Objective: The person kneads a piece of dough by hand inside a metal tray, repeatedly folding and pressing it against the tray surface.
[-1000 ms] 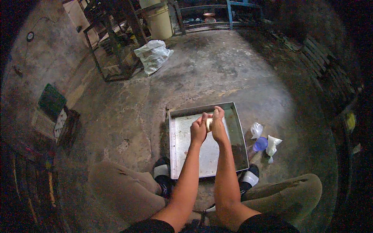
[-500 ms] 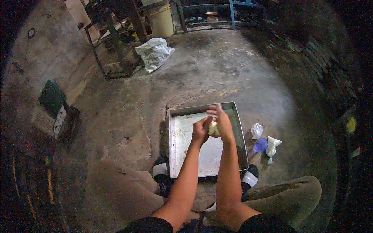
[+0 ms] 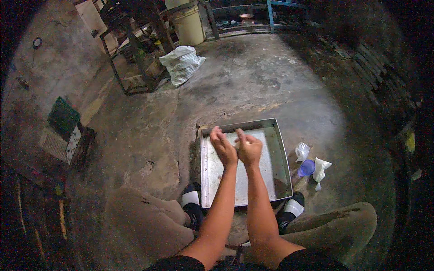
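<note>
Both my hands are over a square metal tray (image 3: 203,176) with low walls, set on the floor between my feet. My right hand (image 3: 250,148) is curled around a pale, dough-like lump (image 3: 237,145), most of which the fingers hide. Close beside it, my left hand (image 3: 223,147) has its fingers stretched out away from me. The left palm faces the lump; whether it touches it is hard to see.
Right of the tray sit a clear plastic bag (image 3: 302,151), a purple-blue cup (image 3: 306,168) and a bag of white stuff (image 3: 321,168). A white sack (image 3: 181,65) and a yellowish bucket (image 3: 189,28) stand farther off. At left is a green-topped box (image 3: 62,115).
My left hand has moved slightly left and its fingers have straightened. The right hand, spread before, has shifted left and curled in, covering more of the pale lump.
</note>
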The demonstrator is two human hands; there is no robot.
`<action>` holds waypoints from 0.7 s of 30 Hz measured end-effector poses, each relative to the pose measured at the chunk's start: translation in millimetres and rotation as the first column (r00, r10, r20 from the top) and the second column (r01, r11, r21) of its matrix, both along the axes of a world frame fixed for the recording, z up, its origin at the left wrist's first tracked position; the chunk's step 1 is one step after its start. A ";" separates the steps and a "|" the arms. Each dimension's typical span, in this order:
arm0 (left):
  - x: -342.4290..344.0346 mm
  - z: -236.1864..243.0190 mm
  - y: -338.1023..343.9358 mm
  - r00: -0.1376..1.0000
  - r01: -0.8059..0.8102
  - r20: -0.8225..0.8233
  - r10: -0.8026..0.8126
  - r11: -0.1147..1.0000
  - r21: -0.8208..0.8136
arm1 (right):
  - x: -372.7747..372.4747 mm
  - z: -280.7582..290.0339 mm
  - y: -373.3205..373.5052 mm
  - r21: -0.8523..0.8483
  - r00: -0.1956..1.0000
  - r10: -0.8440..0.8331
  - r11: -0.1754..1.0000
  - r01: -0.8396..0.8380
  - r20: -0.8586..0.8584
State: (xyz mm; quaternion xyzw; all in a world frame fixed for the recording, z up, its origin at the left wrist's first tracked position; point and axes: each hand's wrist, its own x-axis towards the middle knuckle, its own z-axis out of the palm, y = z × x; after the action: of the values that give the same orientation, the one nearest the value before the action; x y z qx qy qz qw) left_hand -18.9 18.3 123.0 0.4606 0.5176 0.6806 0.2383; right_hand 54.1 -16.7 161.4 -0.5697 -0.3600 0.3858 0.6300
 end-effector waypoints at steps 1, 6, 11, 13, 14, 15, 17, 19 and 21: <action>14.8 15.9 -11.7 0.963 0.199 0.199 -0.182 0.978 -0.067 | 11.7 -4.3 2.0 0.006 0.992 -0.123 0.992 0.123 -0.026; 31.0 40.4 -37.9 0.808 0.533 -0.306 -0.503 0.846 0.017 | 63.6 -19.9 5.3 -0.105 0.925 -0.138 0.989 0.107 -0.354; 24.4 13.6 -37.0 0.802 0.450 -0.464 -0.375 0.891 0.058 | 72.3 9.1 -13.3 0.020 0.643 0.382 0.869 -0.495 -0.664; 15.2 7.1 -30.7 0.861 0.277 -0.471 -0.192 0.953 0.119 | 79.8 24.5 -19.9 0.033 0.503 0.531 0.709 -0.704 -0.682; 9.6 3.0 -30.3 0.905 0.324 -0.281 -0.320 0.946 -0.034 | 80.6 17.6 -16.7 -0.017 0.564 0.560 0.700 -0.714 -0.607; 5.8 2.0 -31.6 0.911 0.391 -0.066 -0.407 0.903 -0.176 | 80.5 24.1 -17.5 -0.144 0.638 0.580 0.672 -0.726 -0.507; 9.5 -3.3 -31.2 0.929 0.369 0.102 -0.357 0.918 -0.146 | 76.0 46.5 -18.9 -0.392 0.724 0.633 0.614 -0.685 -0.273; 13.3 -3.5 -33.2 0.913 0.376 0.185 -0.363 0.925 -0.043 | 73.5 30.7 -7.6 -0.405 0.805 0.592 0.728 -0.554 -0.037; 22.1 3.8 -36.5 0.816 0.448 0.491 -0.307 0.872 -0.199 | 64.9 6.8 -13.0 -0.359 0.791 0.428 0.889 -0.284 0.436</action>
State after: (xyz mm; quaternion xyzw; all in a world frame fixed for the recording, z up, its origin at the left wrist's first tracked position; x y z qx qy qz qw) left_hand 3.2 -18.2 126.8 0.3447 0.4451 0.6170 0.5498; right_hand 119.0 -29.7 168.2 -0.6529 -0.5565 0.3821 0.3435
